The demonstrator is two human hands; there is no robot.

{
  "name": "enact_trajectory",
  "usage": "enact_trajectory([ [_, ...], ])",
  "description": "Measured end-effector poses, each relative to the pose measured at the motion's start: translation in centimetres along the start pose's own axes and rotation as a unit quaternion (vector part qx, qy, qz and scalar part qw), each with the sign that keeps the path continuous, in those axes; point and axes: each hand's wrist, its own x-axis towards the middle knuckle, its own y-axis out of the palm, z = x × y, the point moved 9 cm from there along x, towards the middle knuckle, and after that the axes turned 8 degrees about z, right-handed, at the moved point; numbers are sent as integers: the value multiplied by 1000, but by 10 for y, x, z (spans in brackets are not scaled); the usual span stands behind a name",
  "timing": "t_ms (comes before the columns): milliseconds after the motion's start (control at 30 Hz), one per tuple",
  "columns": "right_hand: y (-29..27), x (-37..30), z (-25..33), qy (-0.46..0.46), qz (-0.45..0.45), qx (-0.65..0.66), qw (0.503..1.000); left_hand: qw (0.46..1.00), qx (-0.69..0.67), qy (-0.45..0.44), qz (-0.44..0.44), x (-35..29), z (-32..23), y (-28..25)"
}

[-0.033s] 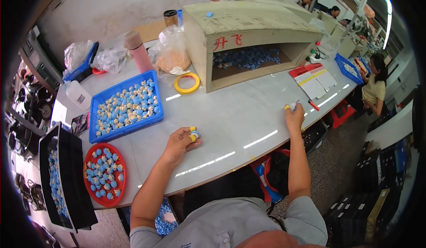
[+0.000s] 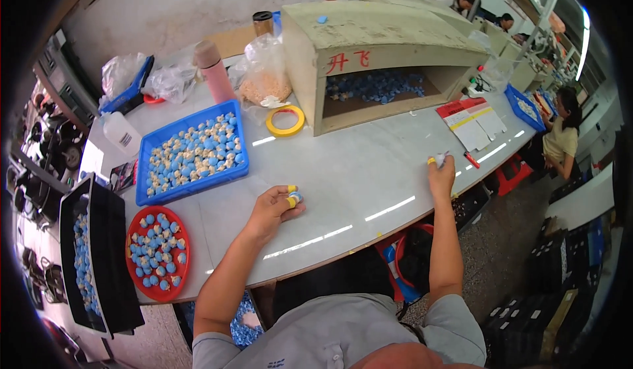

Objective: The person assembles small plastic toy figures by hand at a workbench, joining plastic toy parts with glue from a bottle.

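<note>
My left hand (image 2: 271, 212) is above the table, fingers closed on a small blue-and-pale ball-shaped piece (image 2: 297, 198). Yellow tape wraps two of its fingertips. Well off to the right, my right hand (image 2: 440, 176) pinches a small whitish thing (image 2: 440, 158) with a thin dark tip; its kind is too small to make out. Yellow tape shows on that hand too. Left of my left hand lies a red round tray (image 2: 186, 263) of blue balls with cream tops. Beyond it, a blue tray (image 2: 194, 193) holds many similar pieces.
A wooden box (image 2: 395, 36) with loose blue pieces inside stands at the back. Near it are yellow tape (image 2: 285, 121), a pink bottle (image 2: 213, 72), a red pen (image 2: 472, 160) and cards (image 2: 471, 123). A black bin (image 2: 105, 257) stands left. Other people sit farther off.
The whole view has shifted slightly, with the table things appearing a little farther right. Both hands keep their grips and have hardly moved.
</note>
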Motion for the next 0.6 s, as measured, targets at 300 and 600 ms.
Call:
enact_trajectory([
  [300,97,-121,170,-158,328,205,909,999,14,-9,34,9,3,1],
  [600,109,-183,234,-290,355,229,859,997,-1,-43,60,5,6,4],
])
